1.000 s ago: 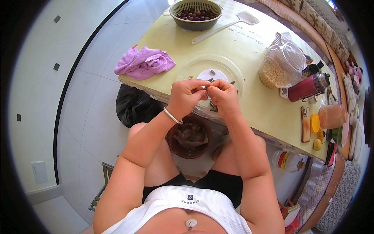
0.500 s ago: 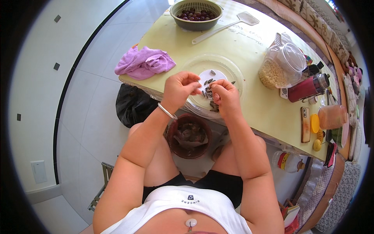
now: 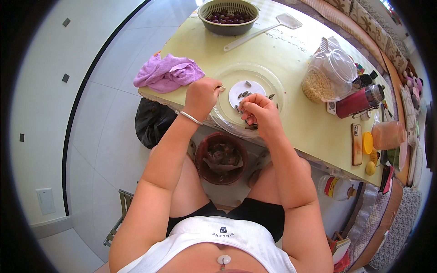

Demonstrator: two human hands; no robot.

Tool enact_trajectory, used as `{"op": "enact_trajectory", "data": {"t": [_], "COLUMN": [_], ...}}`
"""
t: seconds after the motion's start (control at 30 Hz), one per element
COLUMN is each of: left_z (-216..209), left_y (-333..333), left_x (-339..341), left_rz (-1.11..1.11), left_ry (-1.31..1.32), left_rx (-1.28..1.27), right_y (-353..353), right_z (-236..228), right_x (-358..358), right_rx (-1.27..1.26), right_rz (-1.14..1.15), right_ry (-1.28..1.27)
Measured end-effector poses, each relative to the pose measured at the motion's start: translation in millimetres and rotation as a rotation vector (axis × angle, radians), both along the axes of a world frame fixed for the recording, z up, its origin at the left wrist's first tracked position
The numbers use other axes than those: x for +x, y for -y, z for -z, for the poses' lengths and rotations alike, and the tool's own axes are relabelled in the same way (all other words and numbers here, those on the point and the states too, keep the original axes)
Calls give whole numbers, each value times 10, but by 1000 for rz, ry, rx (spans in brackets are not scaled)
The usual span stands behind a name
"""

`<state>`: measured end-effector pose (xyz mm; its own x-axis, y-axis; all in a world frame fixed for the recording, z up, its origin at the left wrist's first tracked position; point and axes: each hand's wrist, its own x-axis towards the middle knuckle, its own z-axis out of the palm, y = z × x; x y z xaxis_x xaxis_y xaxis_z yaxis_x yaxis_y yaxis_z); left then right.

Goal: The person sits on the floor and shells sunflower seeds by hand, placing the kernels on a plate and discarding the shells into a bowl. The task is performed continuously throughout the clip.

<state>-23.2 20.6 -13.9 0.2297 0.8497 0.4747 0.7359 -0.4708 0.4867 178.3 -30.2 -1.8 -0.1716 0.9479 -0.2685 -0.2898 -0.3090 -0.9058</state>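
My left hand (image 3: 203, 98) is closed over the left rim of a clear plastic tray (image 3: 279, 83), pinching a sunflower seed shell (image 3: 221, 88) with dark and pale parts. Above the tray's near right side, my right hand (image 3: 262, 113) is also pinched; whatever is between its fingertips is too small to make out. Striped sunflower seeds (image 3: 243, 94) lie scattered on a white disc (image 3: 234, 93) in the tray's middle. More seeds sit around the disc, partly hidden by my right hand.
A purple cloth (image 3: 168, 73) lies left of the tray. Beyond are a basket (image 3: 207, 28) of dark red fruit and a white spatula (image 3: 255, 34). A jar (image 3: 318, 86) of pale kernels, a bottle (image 3: 357, 102) and a phone (image 3: 356, 144) stand right. Below is a brown bucket (image 3: 200, 166).
My left hand has moved left, away from my right hand, and turned with the shell at its fingertips. My right hand has shifted slightly, its fingers curling closer together.
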Motion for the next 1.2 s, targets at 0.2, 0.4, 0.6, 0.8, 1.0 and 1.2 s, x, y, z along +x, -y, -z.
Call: {"op": "enact_trajectory", "data": {"t": [0.2, 0.4, 0.6, 0.8, 1.0, 1.2], "left_z": [-422, -536, -596, -300, 75, 154], "left_y": [256, 528, 521, 373, 127, 99], "left_x": [-158, -288, -179, 9, 232, 274], "left_rz": [155, 783, 654, 367, 352, 331], "left_ry": [422, -140, -209, 136, -45, -100], "left_rx": [-588, -889, -940, -398, -38, -23], "right_y": [161, 379, 391, 286, 231, 214], "right_z": [-207, -252, -151, -274, -307, -369], "right_x": [122, -66, -141, -7, 79, 128], "right_rx": [56, 165, 355, 310, 257, 178], "right_rz": [-439, -861, -857, -876, -944, -727], "right_ry": [259, 640, 721, 655, 571, 447]}}
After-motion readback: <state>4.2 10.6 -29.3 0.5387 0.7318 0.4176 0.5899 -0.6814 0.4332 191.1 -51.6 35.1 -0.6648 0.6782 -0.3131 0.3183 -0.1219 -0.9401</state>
